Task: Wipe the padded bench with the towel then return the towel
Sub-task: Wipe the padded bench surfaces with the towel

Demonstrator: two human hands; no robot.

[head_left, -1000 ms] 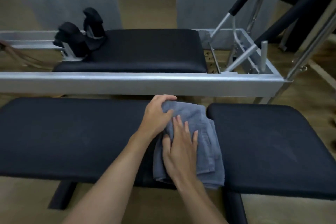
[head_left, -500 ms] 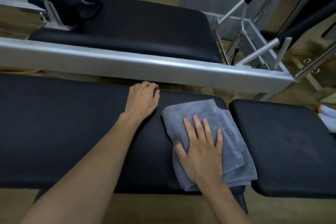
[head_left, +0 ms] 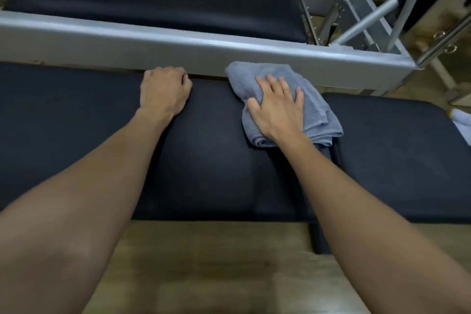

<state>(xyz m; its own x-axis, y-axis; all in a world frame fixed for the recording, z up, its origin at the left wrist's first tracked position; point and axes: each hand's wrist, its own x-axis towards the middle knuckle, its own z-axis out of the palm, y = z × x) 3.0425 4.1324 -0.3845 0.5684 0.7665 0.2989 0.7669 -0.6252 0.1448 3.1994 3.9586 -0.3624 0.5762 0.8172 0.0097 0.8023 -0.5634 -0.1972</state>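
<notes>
The black padded bench [head_left: 204,160] runs across the middle of the view. A folded grey towel [head_left: 316,107] lies at its far right end, near the back edge. My right hand [head_left: 277,107] lies flat on the towel with fingers spread, pressing it onto the pad. My left hand [head_left: 165,92] rests on the bench's back edge to the left of the towel, fingers curled under, holding nothing.
A second black pad [head_left: 407,160] adjoins on the right, with a narrow gap between. Behind the bench runs the grey metal rail [head_left: 153,43] of a reformer with its black carriage [head_left: 165,0] and silver bars [head_left: 367,18]. Something white [head_left: 462,120] shows at the right edge.
My left hand let go of the towel and moved left to the bench's back edge. My right hand pushed the towel away toward the rail. The camera has dropped closer.
</notes>
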